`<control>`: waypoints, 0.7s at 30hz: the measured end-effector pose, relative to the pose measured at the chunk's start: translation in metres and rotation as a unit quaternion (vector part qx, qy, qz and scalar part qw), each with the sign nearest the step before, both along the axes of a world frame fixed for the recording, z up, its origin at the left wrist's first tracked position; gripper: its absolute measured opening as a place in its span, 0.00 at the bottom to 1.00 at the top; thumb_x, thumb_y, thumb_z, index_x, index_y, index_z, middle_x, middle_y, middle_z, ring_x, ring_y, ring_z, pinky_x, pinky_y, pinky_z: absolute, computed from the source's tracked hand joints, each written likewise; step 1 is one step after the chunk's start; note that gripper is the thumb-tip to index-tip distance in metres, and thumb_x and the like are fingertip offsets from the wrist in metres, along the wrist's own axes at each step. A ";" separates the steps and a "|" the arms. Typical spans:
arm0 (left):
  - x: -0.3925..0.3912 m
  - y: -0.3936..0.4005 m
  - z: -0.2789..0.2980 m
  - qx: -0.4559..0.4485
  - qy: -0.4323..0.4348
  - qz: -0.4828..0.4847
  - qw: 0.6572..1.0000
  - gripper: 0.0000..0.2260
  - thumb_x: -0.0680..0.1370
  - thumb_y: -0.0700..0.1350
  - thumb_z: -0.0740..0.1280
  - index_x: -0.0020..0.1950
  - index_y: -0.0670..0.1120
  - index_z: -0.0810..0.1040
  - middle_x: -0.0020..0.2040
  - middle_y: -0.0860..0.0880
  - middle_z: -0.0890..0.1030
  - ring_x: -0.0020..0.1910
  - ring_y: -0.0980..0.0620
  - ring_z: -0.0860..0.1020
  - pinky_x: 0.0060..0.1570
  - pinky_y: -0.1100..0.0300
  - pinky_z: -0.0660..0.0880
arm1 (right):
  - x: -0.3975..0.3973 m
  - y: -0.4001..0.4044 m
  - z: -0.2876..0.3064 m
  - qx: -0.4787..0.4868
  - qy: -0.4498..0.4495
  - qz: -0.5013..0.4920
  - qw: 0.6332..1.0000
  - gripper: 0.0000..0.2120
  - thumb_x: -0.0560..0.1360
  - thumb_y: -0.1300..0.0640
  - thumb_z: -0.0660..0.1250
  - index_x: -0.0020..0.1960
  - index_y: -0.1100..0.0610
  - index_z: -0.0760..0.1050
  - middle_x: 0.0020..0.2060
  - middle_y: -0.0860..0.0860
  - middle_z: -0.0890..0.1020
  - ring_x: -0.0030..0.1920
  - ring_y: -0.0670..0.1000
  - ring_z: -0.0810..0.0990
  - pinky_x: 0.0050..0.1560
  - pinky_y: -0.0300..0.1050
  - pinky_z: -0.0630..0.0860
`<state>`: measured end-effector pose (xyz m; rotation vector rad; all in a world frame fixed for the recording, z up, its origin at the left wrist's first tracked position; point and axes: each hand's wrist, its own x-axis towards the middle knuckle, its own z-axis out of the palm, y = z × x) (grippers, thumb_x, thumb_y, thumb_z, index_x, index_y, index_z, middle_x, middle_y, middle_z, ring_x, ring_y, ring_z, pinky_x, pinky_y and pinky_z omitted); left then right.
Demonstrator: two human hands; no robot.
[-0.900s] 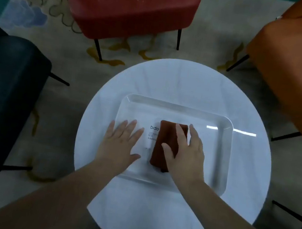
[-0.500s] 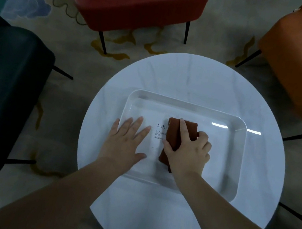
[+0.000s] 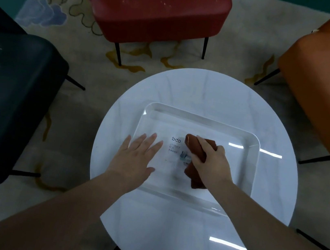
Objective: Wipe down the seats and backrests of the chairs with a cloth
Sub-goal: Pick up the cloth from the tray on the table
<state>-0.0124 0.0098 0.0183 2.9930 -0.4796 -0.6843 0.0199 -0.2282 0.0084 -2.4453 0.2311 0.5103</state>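
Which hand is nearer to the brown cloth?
The right hand: it grips the brown cloth inside the clear tray. The left hand lies flat over the tray's left edge, apart from the cloth.

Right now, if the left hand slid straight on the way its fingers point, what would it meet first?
Probably the far rim of the clear tray; the left hand points up-right, passing left of the brown cloth.

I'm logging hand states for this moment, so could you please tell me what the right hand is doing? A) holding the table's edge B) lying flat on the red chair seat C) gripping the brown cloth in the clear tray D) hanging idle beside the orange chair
C: the right hand has its fingers curled round the brown cloth inside the clear tray, while the left hand lies flat and open at the tray's left side.
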 end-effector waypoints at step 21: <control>-0.181 0.004 0.097 0.005 0.005 0.291 0.957 0.30 0.81 0.60 0.52 0.79 0.53 0.45 0.79 0.52 0.45 0.78 0.51 0.45 0.76 0.49 0.46 | -0.065 0.017 0.093 0.074 -0.053 0.241 0.966 0.23 0.77 0.41 0.63 0.71 0.35 0.64 0.52 0.48 0.66 0.48 0.47 0.71 0.52 0.39 0.67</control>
